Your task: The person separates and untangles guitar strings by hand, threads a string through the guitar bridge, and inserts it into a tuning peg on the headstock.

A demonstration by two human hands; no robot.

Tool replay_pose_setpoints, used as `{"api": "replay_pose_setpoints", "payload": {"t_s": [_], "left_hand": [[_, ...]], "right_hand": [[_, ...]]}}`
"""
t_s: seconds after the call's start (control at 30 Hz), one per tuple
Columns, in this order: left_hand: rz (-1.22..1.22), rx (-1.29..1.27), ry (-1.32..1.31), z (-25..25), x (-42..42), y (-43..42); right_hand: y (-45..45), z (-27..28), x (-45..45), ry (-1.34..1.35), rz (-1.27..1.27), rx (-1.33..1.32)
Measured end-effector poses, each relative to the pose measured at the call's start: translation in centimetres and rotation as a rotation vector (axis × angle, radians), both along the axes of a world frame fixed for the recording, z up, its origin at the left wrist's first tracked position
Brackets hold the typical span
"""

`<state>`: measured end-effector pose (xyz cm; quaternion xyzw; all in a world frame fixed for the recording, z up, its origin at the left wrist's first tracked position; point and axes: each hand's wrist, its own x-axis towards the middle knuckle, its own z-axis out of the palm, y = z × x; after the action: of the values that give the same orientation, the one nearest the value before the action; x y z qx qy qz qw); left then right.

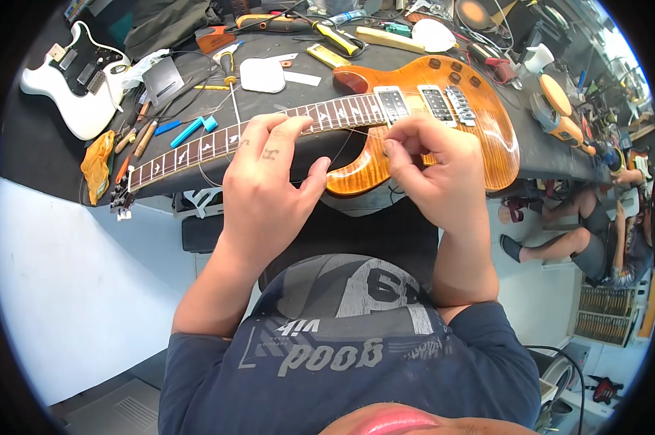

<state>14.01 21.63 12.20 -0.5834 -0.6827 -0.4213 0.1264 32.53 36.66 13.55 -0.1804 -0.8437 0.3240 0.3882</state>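
An amber, flame-topped electric guitar (495,134) lies face up along the bench, its neck pointing left. Over the upper part of its fretboard (342,114) is my left hand (266,177), fingers curved and thumb held well apart from them. My right hand (443,167) is above the body beside the neck pickup (392,104). Its thumb and forefinger pinch together on a thin guitar string (369,134) that runs off toward the left. A loose loop of string hangs below the neck. The palm side of my left hand is hidden.
A white guitar body (74,83) lies at the far left. Behind the neck are a white square dish (262,75), a yellow-handled screwdriver (227,64) and a blue string winder (194,130). An orange sander (559,130) stands right. Another person (595,235) sits at far right.
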Motion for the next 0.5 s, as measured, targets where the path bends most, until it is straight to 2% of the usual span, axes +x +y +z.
{"api": "replay_pose_setpoints", "payload": {"t_s": [0.1, 0.37, 0.5], "left_hand": [[0.019, -0.044, -0.039, -0.1, -0.2, 0.0], [0.089, -0.054, 0.02, -0.7, -1.4, 0.6], [0.087, -0.033, 0.042, -1.1, -1.7, 1.0]], "right_hand": [[0.5, 0.9, 1.0, 0.029, 0.058, -0.069], [2.3, 2.3, 4.7, 0.069, 0.117, -0.051], [2.6, 2.4, 6.0, 0.171, 0.133, -0.149]]}}
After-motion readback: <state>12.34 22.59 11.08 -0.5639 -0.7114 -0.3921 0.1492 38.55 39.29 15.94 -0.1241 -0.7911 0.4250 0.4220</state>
